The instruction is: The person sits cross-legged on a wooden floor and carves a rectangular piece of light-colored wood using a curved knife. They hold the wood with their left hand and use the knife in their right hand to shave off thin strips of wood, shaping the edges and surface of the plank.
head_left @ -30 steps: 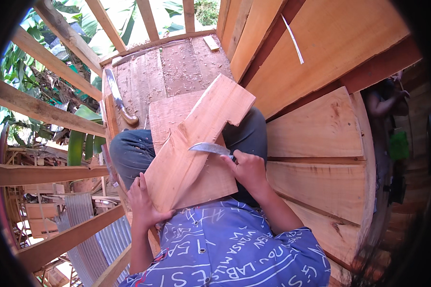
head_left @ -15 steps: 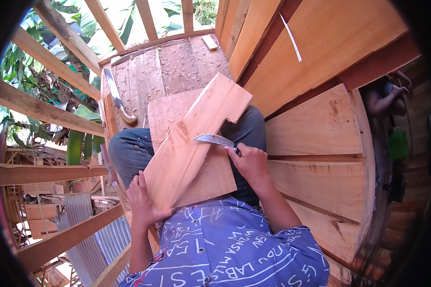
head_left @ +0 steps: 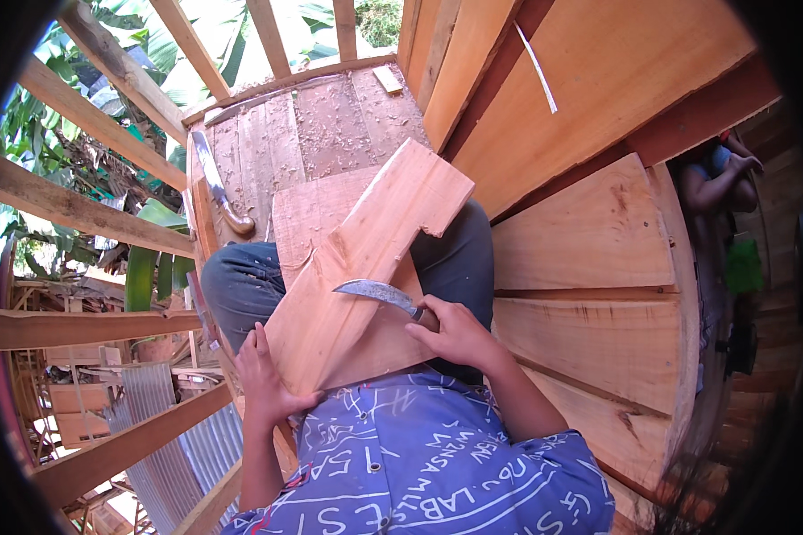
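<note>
A thick pale wooden board (head_left: 379,218) with a notch cut in its right side lies slantwise across my lap. Its near left end sits in my left hand (head_left: 266,379), thumb on the near edge and fingers along the left side. Closed round the handle of a curved knife (head_left: 376,290) is my right hand (head_left: 459,332), just right of the board. The blade points left and lies over the board's right edge; whether it touches the wood I cannot tell. Under this board a wider flat wooden panel (head_left: 308,198) rests on my legs.
A machete (head_left: 212,174) with a curved handle lies at the left edge of the shaving-strewn plank floor (head_left: 335,125). A small wood block (head_left: 387,80) sits at the far end. Wooden rails (head_left: 98,327) border the left, plank walls (head_left: 589,236) the right. Another person (head_left: 718,187) is at far right.
My right hand has drawn the knife toward me and slightly left along the board's right edge. My left hand keeps its hold, and the board has barely shifted.
</note>
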`<state>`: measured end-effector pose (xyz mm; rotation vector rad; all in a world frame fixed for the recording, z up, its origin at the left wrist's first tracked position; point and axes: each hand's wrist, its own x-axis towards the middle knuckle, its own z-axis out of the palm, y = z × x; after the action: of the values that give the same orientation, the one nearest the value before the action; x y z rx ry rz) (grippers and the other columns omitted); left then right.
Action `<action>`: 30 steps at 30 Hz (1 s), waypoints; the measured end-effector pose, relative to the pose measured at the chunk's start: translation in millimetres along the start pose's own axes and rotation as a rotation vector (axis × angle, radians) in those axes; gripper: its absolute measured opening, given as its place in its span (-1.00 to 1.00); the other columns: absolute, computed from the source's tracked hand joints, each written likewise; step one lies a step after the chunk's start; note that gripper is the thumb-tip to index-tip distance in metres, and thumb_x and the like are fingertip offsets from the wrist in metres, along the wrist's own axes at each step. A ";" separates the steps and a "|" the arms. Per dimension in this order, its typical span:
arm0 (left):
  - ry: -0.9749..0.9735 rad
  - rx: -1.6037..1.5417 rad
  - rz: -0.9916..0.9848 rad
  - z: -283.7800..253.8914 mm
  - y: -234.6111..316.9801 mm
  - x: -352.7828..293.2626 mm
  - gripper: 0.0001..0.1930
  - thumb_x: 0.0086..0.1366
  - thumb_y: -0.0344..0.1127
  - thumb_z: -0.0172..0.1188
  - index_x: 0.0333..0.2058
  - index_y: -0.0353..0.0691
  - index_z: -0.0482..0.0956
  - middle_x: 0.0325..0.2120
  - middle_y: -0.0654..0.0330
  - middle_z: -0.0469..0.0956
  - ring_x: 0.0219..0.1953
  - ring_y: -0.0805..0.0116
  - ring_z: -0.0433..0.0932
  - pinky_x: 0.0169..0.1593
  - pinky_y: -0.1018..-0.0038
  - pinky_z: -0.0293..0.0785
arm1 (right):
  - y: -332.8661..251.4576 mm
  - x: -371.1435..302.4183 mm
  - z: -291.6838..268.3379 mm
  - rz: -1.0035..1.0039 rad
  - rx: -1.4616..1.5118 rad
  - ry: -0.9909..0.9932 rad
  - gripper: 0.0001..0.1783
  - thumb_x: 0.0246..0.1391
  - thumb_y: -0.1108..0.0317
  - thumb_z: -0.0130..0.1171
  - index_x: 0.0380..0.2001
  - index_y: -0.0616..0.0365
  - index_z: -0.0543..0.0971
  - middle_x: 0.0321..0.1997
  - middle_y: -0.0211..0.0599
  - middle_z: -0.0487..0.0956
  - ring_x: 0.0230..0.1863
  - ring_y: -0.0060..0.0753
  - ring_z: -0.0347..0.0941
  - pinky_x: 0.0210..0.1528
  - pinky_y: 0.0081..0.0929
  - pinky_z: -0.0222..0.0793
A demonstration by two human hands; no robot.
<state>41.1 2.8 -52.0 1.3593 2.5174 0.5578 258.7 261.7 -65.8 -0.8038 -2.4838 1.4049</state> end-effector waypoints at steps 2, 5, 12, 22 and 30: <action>-0.001 0.012 -0.015 0.3 -2.9 -3.8 0.48 -0.52 0.32 0.43 0.36 -0.31 -0.12 0.11 -0.23 0.20 0.16 -0.18 0.19 0.20 -0.01 0.05 | -22.6 -1.9 -25.9 0.342 0.395 -0.386 -0.59 0.19 0.32 0.13 0.05 0.27 0.43 -0.54 -0.39 0.48 -0.64 -0.61 0.39 -0.62 -0.55 0.31; 0.006 -0.002 -0.004 0.6 -1.8 -2.1 0.49 -0.53 0.30 0.44 0.36 -0.31 -0.12 0.10 -0.22 0.21 0.16 -0.18 0.19 0.20 -0.02 0.05 | -3.4 -6.7 -40.7 0.413 0.677 -0.378 -0.64 0.21 0.37 0.10 0.05 0.23 0.45 -0.57 -0.50 0.41 -0.68 -0.75 0.31 -0.69 -0.74 0.19; -0.003 -0.001 -0.004 0.9 -3.4 -0.1 0.48 -0.53 0.30 0.45 0.35 -0.32 -0.11 0.10 -0.22 0.21 0.15 -0.17 0.20 0.20 -0.03 0.06 | -4.0 -12.9 -30.9 0.355 0.663 -0.399 -0.53 0.19 0.42 0.13 0.14 0.37 0.38 -0.57 -0.49 0.42 -0.70 -0.75 0.26 -0.70 -0.69 0.17; 0.009 -0.069 0.006 -0.3 -6.8 -2.1 0.50 -0.52 0.31 0.46 0.36 -0.32 -0.14 0.11 -0.21 0.20 0.14 -0.18 0.21 0.20 -0.02 0.06 | 9.8 -9.0 -42.7 0.383 0.747 -0.165 -0.60 0.13 0.44 0.21 0.05 0.27 0.50 -0.54 -0.46 0.50 -0.71 -0.80 0.26 -0.73 -0.74 0.12; 0.001 -0.053 -0.002 0.6 -11.4 -5.9 0.52 -0.52 0.32 0.47 0.36 -0.32 -0.19 0.12 -0.21 0.20 0.14 -0.18 0.21 0.19 -0.02 0.08 | 10.7 -3.1 -40.9 0.346 0.682 -0.129 -0.63 0.10 0.43 0.23 0.01 0.23 0.54 -0.51 -0.50 0.51 -0.68 -0.80 0.26 -0.67 -0.75 0.14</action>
<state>35.9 -7.7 -57.3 1.3387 2.4863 0.6201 281.7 294.7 -52.3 -1.0172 -1.7639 2.2878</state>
